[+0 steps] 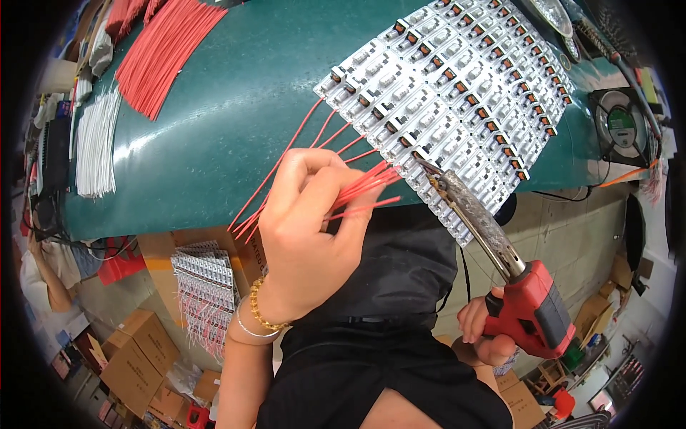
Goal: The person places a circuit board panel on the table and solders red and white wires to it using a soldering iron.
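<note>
My left hand is closed round a small bundle of red wires, whose ends point at the near-left edge of a white panel of circuit boards. A few other red wires run from that edge back past my fingers. In my right hand is a red and black soldering gun. Its metal barrel slants up and left, and the tip is at the panel's edge, close to the wire ends. Whether the tip touches a wire is too small to tell.
A pile of red wires and a bunch of white wires lie on the left of the green table. A black fan stands at the far right. Below left are wired panels and cardboard boxes.
</note>
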A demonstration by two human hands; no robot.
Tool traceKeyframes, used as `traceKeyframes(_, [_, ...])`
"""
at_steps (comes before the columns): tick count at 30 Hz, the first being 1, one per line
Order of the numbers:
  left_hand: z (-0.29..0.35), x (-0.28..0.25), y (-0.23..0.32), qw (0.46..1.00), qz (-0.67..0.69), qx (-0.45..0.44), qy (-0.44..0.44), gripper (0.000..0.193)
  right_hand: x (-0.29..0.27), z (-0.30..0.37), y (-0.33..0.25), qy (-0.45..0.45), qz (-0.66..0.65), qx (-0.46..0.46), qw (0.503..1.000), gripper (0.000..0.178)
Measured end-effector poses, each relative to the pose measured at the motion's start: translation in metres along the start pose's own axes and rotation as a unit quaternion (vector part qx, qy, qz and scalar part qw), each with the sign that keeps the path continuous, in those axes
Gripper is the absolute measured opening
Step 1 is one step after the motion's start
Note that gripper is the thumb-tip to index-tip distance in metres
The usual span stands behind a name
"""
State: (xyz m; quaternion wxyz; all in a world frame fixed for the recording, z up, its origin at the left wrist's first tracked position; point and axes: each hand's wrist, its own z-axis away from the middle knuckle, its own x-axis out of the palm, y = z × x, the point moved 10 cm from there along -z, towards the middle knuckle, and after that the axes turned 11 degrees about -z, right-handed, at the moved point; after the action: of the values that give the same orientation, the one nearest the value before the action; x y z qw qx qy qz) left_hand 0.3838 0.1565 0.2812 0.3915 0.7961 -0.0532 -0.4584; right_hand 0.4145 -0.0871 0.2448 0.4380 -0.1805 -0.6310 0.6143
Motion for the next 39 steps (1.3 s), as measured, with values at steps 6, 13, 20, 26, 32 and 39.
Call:
traceKeyframes(6, [0.004,0.008,0.004,1.0,0.01,0.021,-0.003,0.012,-0.005,0.007,-0.01,0.022,-0.006,-0.061,0.998,0.085])
traceKeyframes(13, [0.005,0.012,0.009,1.0,-0.013,0.017,0.001,0.012,-0.014,0.008,0.006,0.062,-0.02,0.023,0.998,0.06])
traceKeyframes(20, [0.007,0.009,0.009,0.999,-0.025,0.029,0.021,0.013,-0.024,0.016,0.005,0.109,0.018,0.011,0.994,0.062])
traceKeyframes(26, [0.007,0.014,0.009,0.999,-0.019,0.025,0.012,0.013,-0.014,0.009,0.003,0.052,0.001,0.026,0.998,0.067])
traceKeyframes(32, [0.007,0.013,0.011,0.999,-0.021,0.038,0.021,0.013,-0.007,0.01,-0.003,-0.003,0.032,-0.041,0.999,0.083])
traceKeyframes(39, [0.008,0.01,0.005,0.999,0.019,0.033,0.031,0.01,-0.013,0.014,-0.006,0.05,0.019,-0.017,0.998,0.083])
